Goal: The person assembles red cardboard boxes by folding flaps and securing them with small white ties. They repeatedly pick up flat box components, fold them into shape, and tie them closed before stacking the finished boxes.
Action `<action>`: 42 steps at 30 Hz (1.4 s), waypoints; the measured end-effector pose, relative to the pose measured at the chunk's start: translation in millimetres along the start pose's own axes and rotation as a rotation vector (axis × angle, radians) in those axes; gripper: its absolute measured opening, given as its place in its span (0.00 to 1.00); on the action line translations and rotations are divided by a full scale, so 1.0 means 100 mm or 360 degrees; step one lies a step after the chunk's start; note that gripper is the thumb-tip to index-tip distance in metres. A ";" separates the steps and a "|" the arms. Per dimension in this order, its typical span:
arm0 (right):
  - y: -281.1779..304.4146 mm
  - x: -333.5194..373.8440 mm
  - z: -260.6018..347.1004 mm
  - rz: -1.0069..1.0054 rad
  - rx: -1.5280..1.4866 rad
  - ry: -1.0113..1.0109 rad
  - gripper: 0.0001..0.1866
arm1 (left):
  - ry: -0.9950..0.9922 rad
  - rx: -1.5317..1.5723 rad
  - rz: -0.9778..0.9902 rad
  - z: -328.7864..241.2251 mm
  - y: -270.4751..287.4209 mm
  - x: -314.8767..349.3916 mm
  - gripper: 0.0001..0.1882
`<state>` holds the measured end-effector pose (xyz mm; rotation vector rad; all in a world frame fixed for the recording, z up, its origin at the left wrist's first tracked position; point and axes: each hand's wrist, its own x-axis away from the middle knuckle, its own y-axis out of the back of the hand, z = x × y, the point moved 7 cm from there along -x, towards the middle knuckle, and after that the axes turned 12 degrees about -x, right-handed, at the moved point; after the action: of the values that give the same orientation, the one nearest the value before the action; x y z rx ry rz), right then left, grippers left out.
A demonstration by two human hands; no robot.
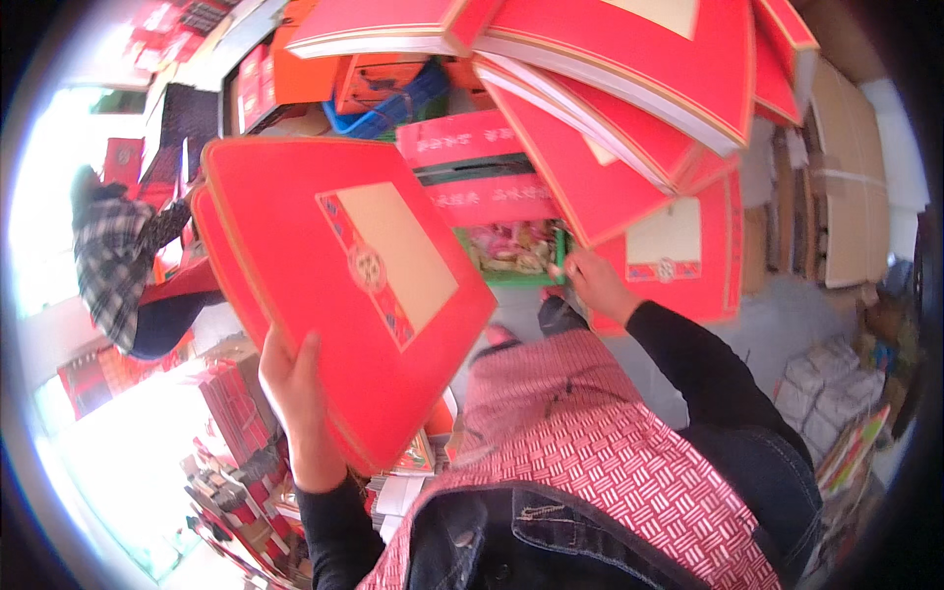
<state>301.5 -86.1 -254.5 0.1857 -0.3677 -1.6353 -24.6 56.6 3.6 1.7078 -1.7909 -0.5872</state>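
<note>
My left hand (293, 388) is closed on the lower edge of a flat red gift box (393, 383) with gold trim and a cream panel. The box is tilted, and a second red layer shows behind its left edge. My right hand (598, 283) has its fingers curled by the left edge of another red gift box (665, 258) with a similar cream label. Whether those fingers grip its edge or something small is hidden. Above them, a stack of red gift boxes (619, 59) with pale sides fans out.
Between the boxes sits a green crate (521, 279) with colourful small items, below a red printed carton (462, 143). A blue basket (393, 106) stands behind. Another person (128, 256) in a checked top is at the left. Cardboard sheets (851, 177) lean at the right, above wrapped bundles (826, 393).
</note>
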 end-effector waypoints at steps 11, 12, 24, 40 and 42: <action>1.06 0.72 2.08 -0.0867 -0.1017 -0.0107 0.03 | -0.0596 -0.0331 0.0327 -0.68 -1.07 -0.44 0.10; 1.17 0.82 2.19 -0.0951 -0.1001 -0.0125 0.03 | -0.0638 -0.0395 0.0348 -0.73 -1.06 -0.45 0.10; 1.59 1.37 1.96 -0.1216 -0.0234 -0.0260 0.08 | -0.0835 -0.0292 0.0532 -0.92 -1.11 -0.55 0.13; 0.86 1.38 -2.31 -0.1377 -0.0181 -0.0962 0.06 | -0.0210 0.0235 0.0575 -0.76 -1.37 -0.44 0.23; 0.88 1.25 -2.52 -0.1451 -0.0061 -0.0942 0.06 | -0.0141 0.0159 0.0530 -0.99 -1.42 -0.32 0.22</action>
<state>456.4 -246.8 -447.4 -0.2084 -0.7716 -2.5965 146.4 85.2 -23.8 1.4181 -2.1405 -0.4413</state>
